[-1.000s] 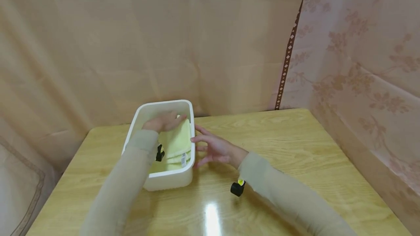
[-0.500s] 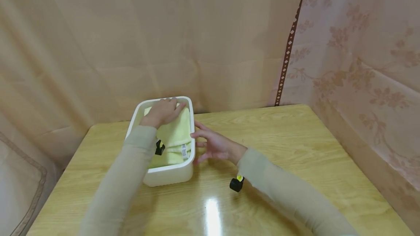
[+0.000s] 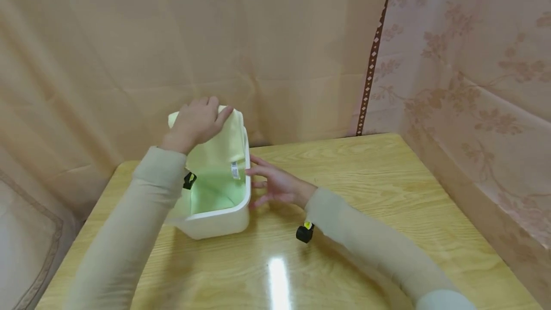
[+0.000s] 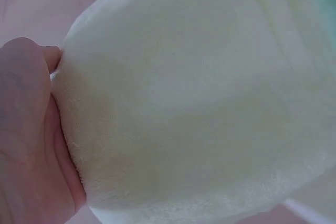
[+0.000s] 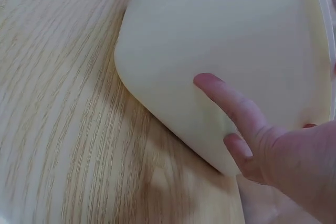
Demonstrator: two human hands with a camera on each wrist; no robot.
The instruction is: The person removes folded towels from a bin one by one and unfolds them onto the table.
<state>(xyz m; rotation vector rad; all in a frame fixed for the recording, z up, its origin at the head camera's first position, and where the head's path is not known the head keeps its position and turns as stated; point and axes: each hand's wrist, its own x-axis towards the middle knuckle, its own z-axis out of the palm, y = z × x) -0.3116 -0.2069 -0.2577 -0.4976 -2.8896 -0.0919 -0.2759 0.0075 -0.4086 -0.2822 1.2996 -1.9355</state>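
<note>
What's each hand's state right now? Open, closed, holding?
Left hand: closed, gripping the pale yellow towel.
Right hand: open, touching the side of the white bin.

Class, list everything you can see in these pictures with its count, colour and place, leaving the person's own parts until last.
Table: one, yellowish wood, foreground.
Bin: one, white, on the table.
Cloth: one folded piece, pale yellow, partly over the bin.
Label: one, white, at the cloth's lower edge.
Surface: count and kind unclear, green, inside the bin.
Hanging fabric: count unclear, beige behind, pink floral at right.
Glare: one streak, white, on the tabletop.
Wrist cameras: two, black, one by each wrist.
Sleeves: two, pale beige, on both arms.
Left hand: one, holding the cloth.
Right hand: one, against the bin's side.
</note>
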